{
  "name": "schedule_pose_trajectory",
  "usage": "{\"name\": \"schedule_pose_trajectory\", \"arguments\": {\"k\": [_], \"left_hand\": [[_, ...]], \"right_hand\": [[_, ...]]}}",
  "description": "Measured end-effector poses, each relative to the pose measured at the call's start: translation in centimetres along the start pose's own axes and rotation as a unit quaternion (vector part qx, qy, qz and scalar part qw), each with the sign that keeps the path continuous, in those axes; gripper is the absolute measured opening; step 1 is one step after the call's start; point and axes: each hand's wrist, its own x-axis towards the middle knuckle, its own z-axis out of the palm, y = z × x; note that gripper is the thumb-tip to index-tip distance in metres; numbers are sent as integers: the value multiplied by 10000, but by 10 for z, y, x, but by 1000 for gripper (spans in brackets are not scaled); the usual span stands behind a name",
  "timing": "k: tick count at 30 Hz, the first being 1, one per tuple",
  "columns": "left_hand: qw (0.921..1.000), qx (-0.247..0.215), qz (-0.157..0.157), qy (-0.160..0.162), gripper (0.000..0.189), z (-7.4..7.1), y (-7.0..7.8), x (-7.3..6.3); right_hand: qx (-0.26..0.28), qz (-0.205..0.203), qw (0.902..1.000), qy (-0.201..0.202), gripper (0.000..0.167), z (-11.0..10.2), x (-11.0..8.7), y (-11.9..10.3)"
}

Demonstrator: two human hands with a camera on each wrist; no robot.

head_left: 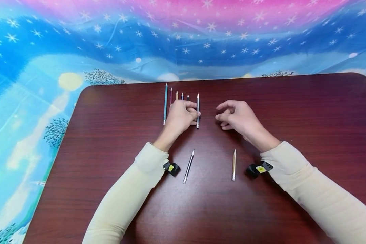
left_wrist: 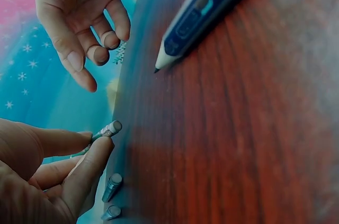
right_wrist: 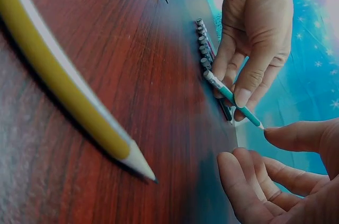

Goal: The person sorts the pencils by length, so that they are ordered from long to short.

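Between its thumb and fingers, my left hand (head_left: 182,114) pinches a pencil (head_left: 198,102) whose sharpened tip points to the far table edge. That pencil looks teal with a pale eraser end in the right wrist view. To its right, my right hand (head_left: 240,118) is held apart from the pencil, fingers loosely bent with nothing between them. Left of the held pencil lies a row of several pencils, among them a long teal pencil (head_left: 165,105) and a pink pencil (head_left: 171,95). My left hand hides the lower parts of most of the row.
Nearer to me, a dark pencil (head_left: 188,166) lies slanted and a yellow pencil (head_left: 234,165) lies almost straight, both tips facing away. The reddish-brown table (head_left: 308,112) ends at the back against a snowflake-patterned cloth (head_left: 183,37).
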Motion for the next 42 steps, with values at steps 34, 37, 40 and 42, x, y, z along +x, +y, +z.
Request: {"name": "schedule_pose_trajectory", "arguments": {"k": [34, 37, 40, 42], "left_hand": [[9791, 2014, -68, 270, 33, 13, 10, 14], [9769, 2113, -124, 304, 34, 12, 9, 13], [9755, 2177, -105, 300, 35, 11, 9, 12], [9753, 2192, -70, 275, 34, 10, 9, 12]], "right_hand": [[282, 24, 9996, -11, 39, -9, -1, 8], [257, 15, 9997, -2, 38, -11, -1, 9], [248, 9, 9997, 11, 37, -11, -1, 9], [249, 6, 9997, 10, 37, -12, -1, 9]]}}
